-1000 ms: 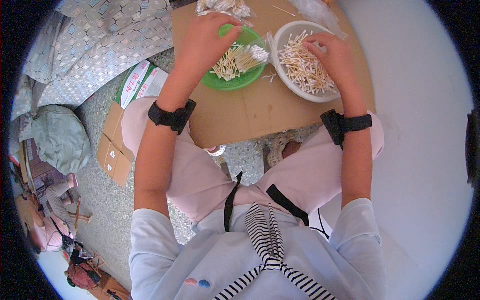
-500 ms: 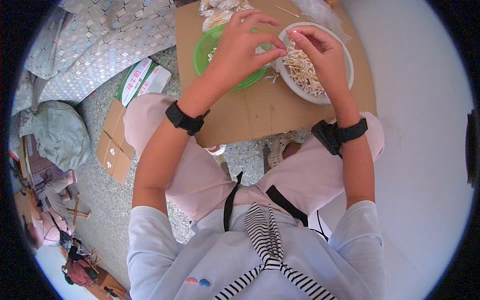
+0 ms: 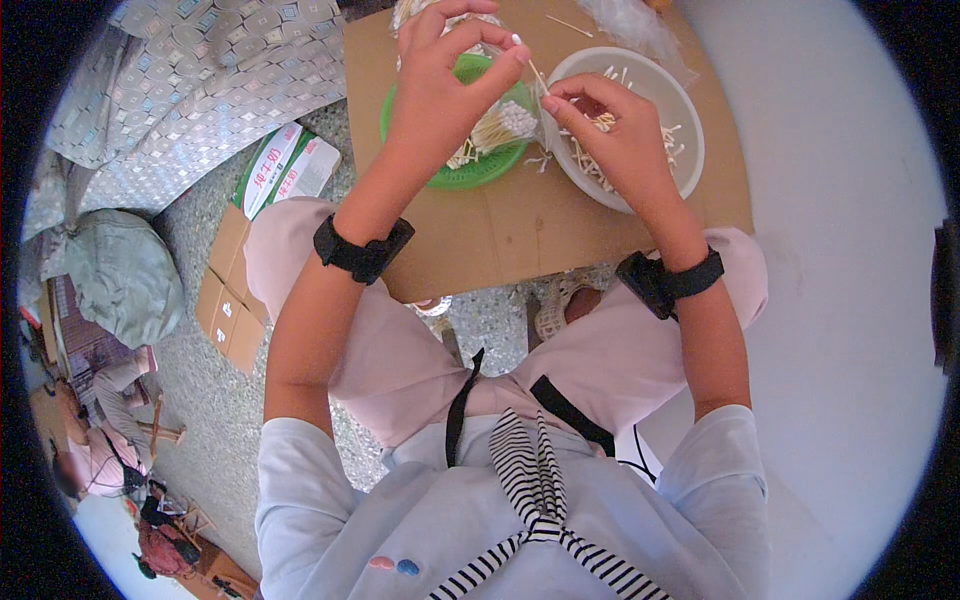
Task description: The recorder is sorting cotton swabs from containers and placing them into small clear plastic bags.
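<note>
One cotton swab (image 3: 536, 76) is up in the air btwn the 2 hands, slanting from upper L to lower R, approx. above the gap btwn the green basket (image 3: 478, 179) and the white bowl (image 3: 698, 140). L hand (image 3: 438, 75): thumb and index fingers look pinched on its upper end, white tip poking out just past them; other fingers curl loosely above. R hand (image 3: 622, 125): thumb and index fingers close together on the lower end, w/ the wrist over the bowl's near side. More swabs (image 3: 672, 150) lie loose in the bowl, partly hidden by the R hand. In the basket, under the L hand, there's a bundle (image 3: 505, 124) of swabs, white heads facing R, apparently in clear plastic. Single swab (image 3: 569, 25) on the brown surface (image 3: 520, 235), far side, near a crumpled clear bag (image 3: 638, 35).

Writing: green-and-white carton (image 3: 290, 163) on the floor (image 3: 200, 310), L of the surface — big red characters on white panels, tilted, plus small print too blurred to read.
</note>
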`<state>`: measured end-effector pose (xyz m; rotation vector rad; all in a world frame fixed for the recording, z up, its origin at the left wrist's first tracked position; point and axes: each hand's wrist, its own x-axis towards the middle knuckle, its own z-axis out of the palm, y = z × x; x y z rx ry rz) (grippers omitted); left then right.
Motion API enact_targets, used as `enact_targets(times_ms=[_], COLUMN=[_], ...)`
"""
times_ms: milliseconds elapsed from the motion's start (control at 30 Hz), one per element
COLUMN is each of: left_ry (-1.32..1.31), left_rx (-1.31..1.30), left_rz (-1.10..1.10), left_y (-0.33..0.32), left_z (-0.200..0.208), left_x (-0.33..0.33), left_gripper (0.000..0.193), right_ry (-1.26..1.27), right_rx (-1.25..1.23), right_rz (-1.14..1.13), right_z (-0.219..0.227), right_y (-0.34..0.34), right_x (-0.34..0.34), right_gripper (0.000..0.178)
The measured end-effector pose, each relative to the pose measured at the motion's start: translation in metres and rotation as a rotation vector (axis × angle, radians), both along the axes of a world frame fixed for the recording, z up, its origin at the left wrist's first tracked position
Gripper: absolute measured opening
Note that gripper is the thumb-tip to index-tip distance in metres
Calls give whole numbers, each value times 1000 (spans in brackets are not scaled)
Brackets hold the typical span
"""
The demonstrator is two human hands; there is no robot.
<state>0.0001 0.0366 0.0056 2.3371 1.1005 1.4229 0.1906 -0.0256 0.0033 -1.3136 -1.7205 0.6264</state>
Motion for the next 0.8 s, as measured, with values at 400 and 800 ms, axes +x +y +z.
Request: enact_targets(times_ms=[400, 800], left_ry=[115, 188], left_rx=[-117, 8], left_rz=[-83, -163], left_y=[-15, -9], left_z=[48, 35], left_x=[-5, -8], left_gripper=[14, 14], right_ry=[564, 526], right_rx=[-77, 30], right_rz=[-55, -106], right_z=[12, 15], right_y=[5, -4], right_x=[7, 8], right_gripper=[18, 20])
